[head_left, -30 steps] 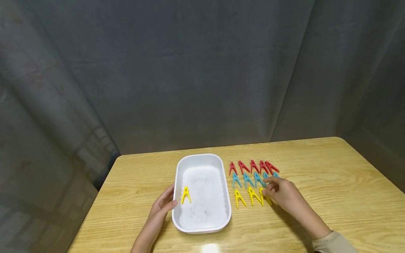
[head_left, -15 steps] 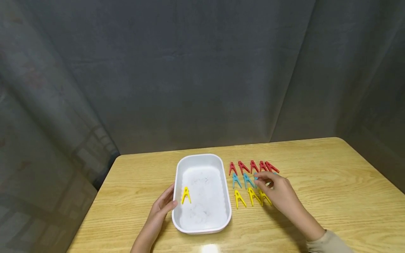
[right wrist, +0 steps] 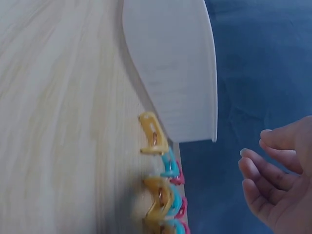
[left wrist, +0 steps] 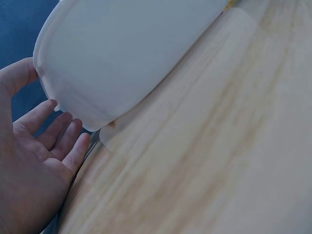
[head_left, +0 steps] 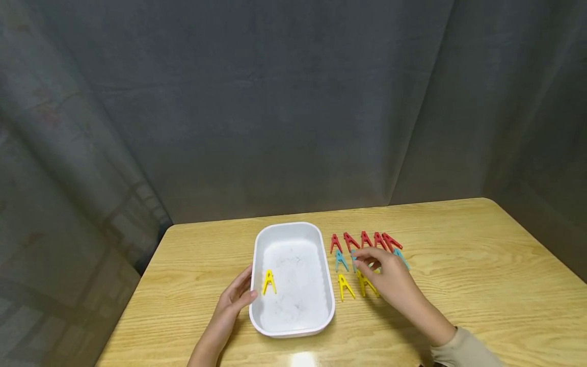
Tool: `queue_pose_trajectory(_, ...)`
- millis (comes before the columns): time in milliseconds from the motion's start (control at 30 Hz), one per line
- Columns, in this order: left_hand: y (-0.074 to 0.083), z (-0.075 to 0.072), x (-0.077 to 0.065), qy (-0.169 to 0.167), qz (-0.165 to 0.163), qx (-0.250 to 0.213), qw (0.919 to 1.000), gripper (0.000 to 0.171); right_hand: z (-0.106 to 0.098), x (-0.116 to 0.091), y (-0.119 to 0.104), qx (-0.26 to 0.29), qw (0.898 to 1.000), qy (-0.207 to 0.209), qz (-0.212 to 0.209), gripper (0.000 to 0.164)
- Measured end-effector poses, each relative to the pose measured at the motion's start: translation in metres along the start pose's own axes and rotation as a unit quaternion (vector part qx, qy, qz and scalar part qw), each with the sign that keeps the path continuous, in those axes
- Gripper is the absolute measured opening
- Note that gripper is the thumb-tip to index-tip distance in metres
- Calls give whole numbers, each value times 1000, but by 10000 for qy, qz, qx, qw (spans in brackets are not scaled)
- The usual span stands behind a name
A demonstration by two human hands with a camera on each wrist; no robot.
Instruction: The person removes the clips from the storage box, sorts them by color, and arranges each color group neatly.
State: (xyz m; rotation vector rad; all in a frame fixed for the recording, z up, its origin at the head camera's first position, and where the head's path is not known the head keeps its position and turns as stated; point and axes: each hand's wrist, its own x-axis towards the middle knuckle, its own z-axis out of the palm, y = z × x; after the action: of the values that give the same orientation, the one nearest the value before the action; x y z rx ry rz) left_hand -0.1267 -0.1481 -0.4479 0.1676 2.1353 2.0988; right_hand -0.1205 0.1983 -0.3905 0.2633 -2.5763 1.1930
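Observation:
My left hand [head_left: 231, 302] holds the left side of a white rectangular tray [head_left: 298, 267], thumb over the rim and fingers along the outer wall. One yellow clothespin [head_left: 269, 276] lies inside the tray, near that thumb. To the tray's right, clothespins are laid out in a red row [head_left: 335, 240], a blue row [head_left: 339, 256] and a yellow row [head_left: 342, 281]. Over the blue and yellow rows hovers my right hand [head_left: 390, 271], covering some of them. In the right wrist view its loosely bent fingers [right wrist: 265, 170] have nothing between them.
The light wooden table [head_left: 472, 255] extends on both sides of the tray. Dark grey fabric [head_left: 284, 112] hangs right behind its far edge and along the sides.
My right hand has moved leftward above the rows, uncovering the blue clothespin at the right end and hiding others further left. The left hand and tray hold their place.

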Motion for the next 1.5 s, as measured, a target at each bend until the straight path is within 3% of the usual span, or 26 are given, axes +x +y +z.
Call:
queue_pose_trajectory(600,-2,0,1,-156,143,-171,9996,58,34,19,-40,651,9954,-668,-216,12)
queue_pose_trajectory(933,-3,0,0,-153,96,-205,9996,58,65,28,-55,851,9879,-1008,-819,10)
queue_pose_trajectory(1233,-3,0,0,-169,80,-182,9997,58,90,29,-64,832,9855,-1192,-875,11)
queue_pose_trajectory(1500,-3,-1,1,-221,183,-196,9994,58,106,31,-67,758,9809,-1630,-741,16)
